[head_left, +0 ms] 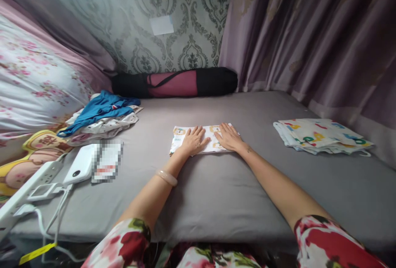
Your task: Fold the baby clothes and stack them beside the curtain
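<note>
A folded white cloth (177,141) with a printed pattern lies flat on the grey bedsheet (213,198), in the middle of the view. My left hand (194,140) rests palm down on its left half, fingers stretched forward and a little apart. On the right half, my right hand (229,137) lies flat in the same way, its wrist over the cloth's near right edge. Both thumbs point inward, with a strip of cloth showing between them. Neither hand grips anything. What the cloth is exactly, I cannot tell.
At the right lies a folded stack of patterned cloth (318,134). Blue clothing (105,107) tops a pile at the left. Nearer are a white power bank (82,163), a power strip (31,189) and cables. A black-and-maroon long bag (173,83) lies along the wall.
</note>
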Demonstrator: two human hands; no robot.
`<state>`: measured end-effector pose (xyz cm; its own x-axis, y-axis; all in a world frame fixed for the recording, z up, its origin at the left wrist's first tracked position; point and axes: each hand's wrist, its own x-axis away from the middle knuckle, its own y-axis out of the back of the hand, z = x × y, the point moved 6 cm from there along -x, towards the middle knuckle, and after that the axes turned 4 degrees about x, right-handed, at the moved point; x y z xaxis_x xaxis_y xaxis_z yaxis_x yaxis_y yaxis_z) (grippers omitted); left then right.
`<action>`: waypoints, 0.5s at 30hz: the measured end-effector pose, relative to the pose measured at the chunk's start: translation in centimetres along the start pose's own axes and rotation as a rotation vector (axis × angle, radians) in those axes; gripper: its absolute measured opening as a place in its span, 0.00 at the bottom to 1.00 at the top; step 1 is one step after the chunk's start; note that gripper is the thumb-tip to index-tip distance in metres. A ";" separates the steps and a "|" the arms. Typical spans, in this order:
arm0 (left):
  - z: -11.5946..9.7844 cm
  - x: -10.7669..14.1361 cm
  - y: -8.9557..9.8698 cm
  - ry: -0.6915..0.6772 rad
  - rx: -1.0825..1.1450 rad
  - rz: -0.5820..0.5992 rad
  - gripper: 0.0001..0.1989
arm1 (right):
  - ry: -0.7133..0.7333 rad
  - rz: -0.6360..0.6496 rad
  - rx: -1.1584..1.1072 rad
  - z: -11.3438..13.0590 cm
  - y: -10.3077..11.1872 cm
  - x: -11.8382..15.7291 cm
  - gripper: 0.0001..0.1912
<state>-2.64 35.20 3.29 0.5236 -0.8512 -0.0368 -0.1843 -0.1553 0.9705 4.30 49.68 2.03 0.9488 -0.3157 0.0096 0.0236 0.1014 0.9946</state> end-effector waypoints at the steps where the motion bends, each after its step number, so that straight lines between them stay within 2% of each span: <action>1: 0.0 0.1 0.1 0.006 0.003 0.005 0.30 | -0.001 0.008 -0.001 0.0 0.1 0.0 0.38; 5: 0.2 1.0 0.3 0.054 -0.007 0.012 0.30 | 0.003 0.035 -0.007 0.9 0.5 0.1 0.36; 11: 1.2 1.9 0.7 0.145 -0.062 -0.091 0.29 | 0.102 -0.011 -0.042 4.6 1.4 0.6 0.34; 15: 1.8 1.9 0.4 0.218 -0.044 -0.085 0.31 | 0.118 -0.032 -0.025 5.8 1.0 0.7 0.33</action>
<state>-3.24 32.63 3.13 0.7035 -0.7071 -0.0708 -0.0980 -0.1952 0.9758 3.14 44.06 3.67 0.9779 -0.2061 -0.0355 0.0607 0.1174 0.9912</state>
